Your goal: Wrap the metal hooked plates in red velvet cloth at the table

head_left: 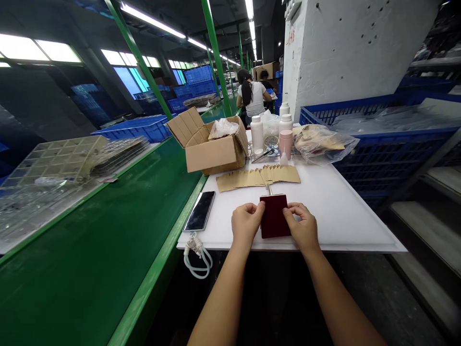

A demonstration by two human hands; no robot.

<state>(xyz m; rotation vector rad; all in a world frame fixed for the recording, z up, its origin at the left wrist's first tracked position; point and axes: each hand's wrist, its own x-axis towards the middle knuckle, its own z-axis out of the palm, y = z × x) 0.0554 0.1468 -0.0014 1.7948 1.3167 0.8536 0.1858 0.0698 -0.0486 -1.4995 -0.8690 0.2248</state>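
Observation:
A dark red rectangular piece point(274, 217) lies on the white table point(345, 216) near its front edge. My left hand point(247, 222) grips its left edge with curled fingers. My right hand point(303, 225) pinches its right edge the same way. A small metal tool point(269, 189) pokes out just behind the red piece. Farther back lies a fanned row of tan paper pieces point(257, 177).
A phone point(200, 217) and a coiled white cable point(197, 254) sit at the table's left edge. Behind are an open cardboard box point(212, 144), white bottles point(257, 133), a pink bottle point(285, 143) and a plastic bag point(320, 140). A green conveyor point(108, 240) runs left. Another person point(252, 96) sits far back.

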